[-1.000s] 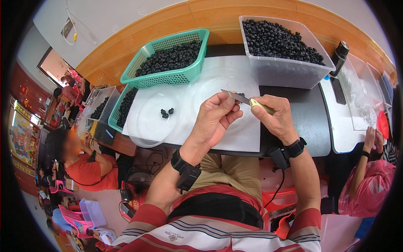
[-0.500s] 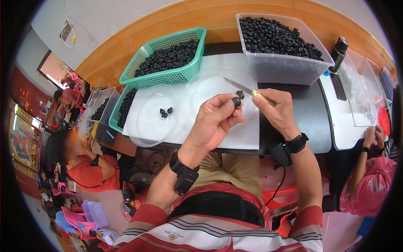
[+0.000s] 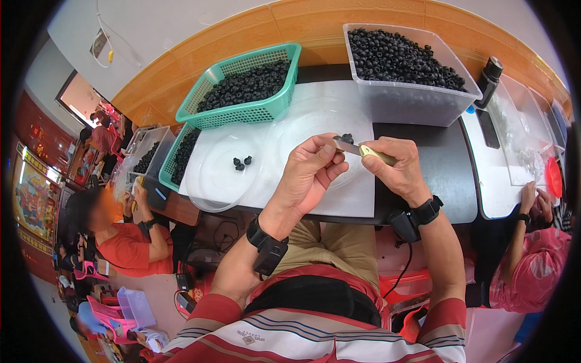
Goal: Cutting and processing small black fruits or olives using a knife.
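Pinched between thumb and fingers of my left hand (image 3: 307, 172) is a small round black part, now mostly hidden behind a knife blade (image 3: 347, 146). My right hand (image 3: 398, 168) grips that knife by its yellow-green handle (image 3: 376, 155), and the blade lies across the part at my left fingertips. Just beyond, a few more black parts (image 3: 347, 138) rest on the right clear round dish (image 3: 315, 104). The left clear round dish (image 3: 206, 187) carries three black knobbed pieces (image 3: 241, 163). Both dishes lie on a white sheet (image 3: 357, 202).
A green basket (image 3: 242, 112) and a translucent bin (image 3: 417, 103), both full of black parts, stand at the back. Right of them are a dark bottle (image 3: 489, 78) and a phone (image 3: 487, 128). One person (image 3: 130, 245) sits at left, another (image 3: 532, 266) at right.
The knife blade has swung down from pointing away to lie against the black part in my left hand. My left fingers have turned slightly around the part.
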`<state>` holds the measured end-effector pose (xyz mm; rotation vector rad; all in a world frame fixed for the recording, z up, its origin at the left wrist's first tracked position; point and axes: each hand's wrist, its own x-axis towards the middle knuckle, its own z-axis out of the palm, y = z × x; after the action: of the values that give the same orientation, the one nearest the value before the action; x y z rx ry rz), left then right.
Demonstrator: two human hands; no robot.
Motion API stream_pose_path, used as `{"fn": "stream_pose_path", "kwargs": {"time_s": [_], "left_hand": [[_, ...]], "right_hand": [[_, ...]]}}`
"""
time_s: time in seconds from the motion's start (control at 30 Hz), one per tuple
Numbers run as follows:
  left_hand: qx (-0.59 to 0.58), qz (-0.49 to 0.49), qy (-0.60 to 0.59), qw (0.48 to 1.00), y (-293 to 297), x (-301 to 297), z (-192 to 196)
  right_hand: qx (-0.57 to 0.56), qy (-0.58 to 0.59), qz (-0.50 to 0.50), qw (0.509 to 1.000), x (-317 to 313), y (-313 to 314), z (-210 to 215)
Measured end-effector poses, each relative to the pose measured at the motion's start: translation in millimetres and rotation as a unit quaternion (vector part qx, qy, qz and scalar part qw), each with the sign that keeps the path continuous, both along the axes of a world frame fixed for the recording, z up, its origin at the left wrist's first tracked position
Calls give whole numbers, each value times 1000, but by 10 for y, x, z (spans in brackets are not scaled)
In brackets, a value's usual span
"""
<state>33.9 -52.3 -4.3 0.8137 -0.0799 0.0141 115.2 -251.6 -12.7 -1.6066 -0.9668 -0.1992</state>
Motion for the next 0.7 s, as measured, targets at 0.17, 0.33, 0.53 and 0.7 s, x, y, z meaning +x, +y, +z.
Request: {"fn": "stream_pose_path", "kwargs": {"time_s": [0.17,0.33,0.53,0.7], "left_hand": [[11,-20,-2,1000,21,2,-18],[48,-11,-10,999,16,-70,52],[341,173,-41,923,334,-290,153],[640,327,-23,695,830,-459,189]], "right_hand": [[-8,-8,-49,999,10,16,15],[-4,-3,-66,998,32,25,-16],[16,23,-81,996,30,21,-32],[24,34,-85,996,28,35,-52]]}}
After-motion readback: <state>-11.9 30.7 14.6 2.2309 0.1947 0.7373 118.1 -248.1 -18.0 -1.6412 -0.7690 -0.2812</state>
